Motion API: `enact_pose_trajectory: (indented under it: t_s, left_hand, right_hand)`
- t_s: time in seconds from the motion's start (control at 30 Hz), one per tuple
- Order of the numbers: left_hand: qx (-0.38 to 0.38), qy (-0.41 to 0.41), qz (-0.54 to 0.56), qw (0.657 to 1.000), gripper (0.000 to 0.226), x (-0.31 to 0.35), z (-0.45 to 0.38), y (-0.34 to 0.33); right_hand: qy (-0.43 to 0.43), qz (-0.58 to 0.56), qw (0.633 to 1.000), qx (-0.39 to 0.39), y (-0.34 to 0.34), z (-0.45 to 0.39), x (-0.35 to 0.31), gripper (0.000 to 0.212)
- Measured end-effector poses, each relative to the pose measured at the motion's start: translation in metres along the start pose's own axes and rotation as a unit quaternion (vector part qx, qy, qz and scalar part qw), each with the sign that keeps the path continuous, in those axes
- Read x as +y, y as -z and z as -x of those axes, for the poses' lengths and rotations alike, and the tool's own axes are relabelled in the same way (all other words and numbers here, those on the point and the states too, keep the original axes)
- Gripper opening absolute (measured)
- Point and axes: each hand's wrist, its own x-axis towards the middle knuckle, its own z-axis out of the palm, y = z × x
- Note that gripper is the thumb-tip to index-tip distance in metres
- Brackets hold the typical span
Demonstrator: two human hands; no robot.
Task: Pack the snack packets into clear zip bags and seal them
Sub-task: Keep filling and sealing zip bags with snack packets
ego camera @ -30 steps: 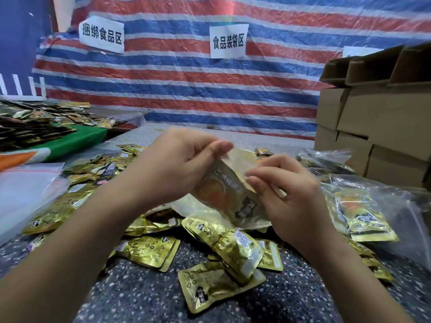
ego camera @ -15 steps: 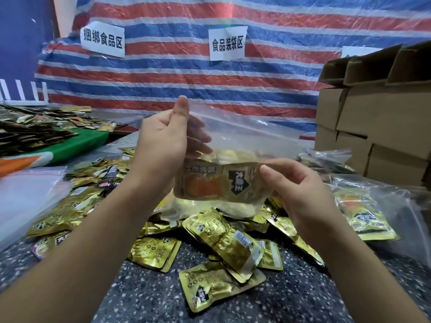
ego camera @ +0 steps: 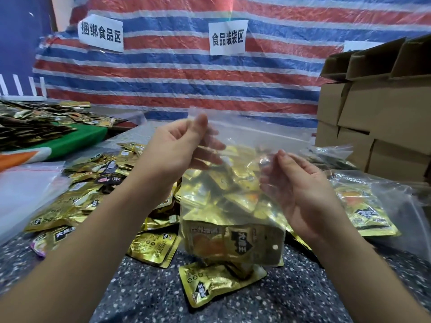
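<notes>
Two hands, left hand (ego camera: 177,148) and right hand (ego camera: 300,190), hold one zip bag (ego camera: 233,201).

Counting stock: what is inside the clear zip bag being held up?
The clear zip bag holds gold snack packets, one label facing the camera. Their number stays unclear, since they overlap.

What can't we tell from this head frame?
- Clear zip bag: zip open or sealed, plastic blurred; packet count inside, packets overlap.
- Left hand fingers: behind the plastic.
- Third white sign: covered by cardboard boxes.
- Small print on loose gold packets: too small.
</notes>
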Motion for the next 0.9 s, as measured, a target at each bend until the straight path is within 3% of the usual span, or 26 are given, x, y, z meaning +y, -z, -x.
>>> enact_pose_trajectory:
  t_s: [0.07, 0.2, 0.27, 0.33, 0.37, 0.4, 0.5, 0.6, 0.67, 0.8, 0.9]
  left_hand:
    - [0.001, 0.024, 0.018, 1.0, 0.028, -0.008, 0.0, 0.006]
    - [0.073, 0.049, 0.052, 0.995, 0.023, -0.015, -0.006, 0.027]
    - [0.081, 0.054, 0.058, 0.994, 0.025, -0.015, -0.008, 0.035]
    - [0.075, 0.056, 0.08, 0.992, 0.027, -0.016, -0.007, 0.039]
    - [0.07, 0.055, 0.094, 0.992, 0.028, -0.016, -0.007, 0.04]
    - [0.063, 0.052, 0.111, 0.99, 0.028, -0.016, -0.007, 0.041]
    - [0.055, 0.049, 0.151, 0.986, 0.027, -0.016, -0.007, 0.043]
    - [0.049, 0.049, 0.193, 0.979, 0.025, -0.017, -0.009, 0.049]
    - [0.048, 0.047, 0.212, 0.975, 0.025, -0.019, -0.011, 0.055]
    - [0.044, 0.04, 0.233, 0.971, 0.023, -0.023, -0.015, 0.062]
    - [0.036, 0.038, 0.248, 0.967, 0.023, -0.022, -0.015, 0.062]
  right_hand:
    - [-0.053, -0.007, 0.999, -0.006, 0.0, 0.001, 0.001, 0.032]
    - [-0.153, 0.008, 0.987, -0.04, 0.001, -0.002, 0.005, 0.068]
    - [-0.108, 0.225, 0.967, -0.043, 0.006, -0.003, 0.012, 0.051]
    - [-0.01, 0.501, 0.859, -0.108, 0.009, 0.001, 0.019, 0.027]
    - [0.001, 0.574, 0.805, -0.15, 0.011, 0.001, 0.022, 0.018]
    - [-0.022, 0.604, 0.774, -0.192, 0.01, 0.002, 0.024, 0.012]
    - [-0.105, 0.585, 0.737, -0.321, 0.004, 0.01, 0.034, 0.008]
    - [-0.047, 0.59, 0.705, -0.391, -0.004, 0.016, 0.04, 0.02]
    - [-0.051, 0.573, 0.703, -0.418, -0.008, 0.021, 0.044, 0.015]
    - [-0.064, 0.6, 0.658, -0.451, -0.012, 0.024, 0.046, 0.048]
    - [-0.085, 0.597, 0.657, -0.452, -0.014, 0.025, 0.043, 0.055]
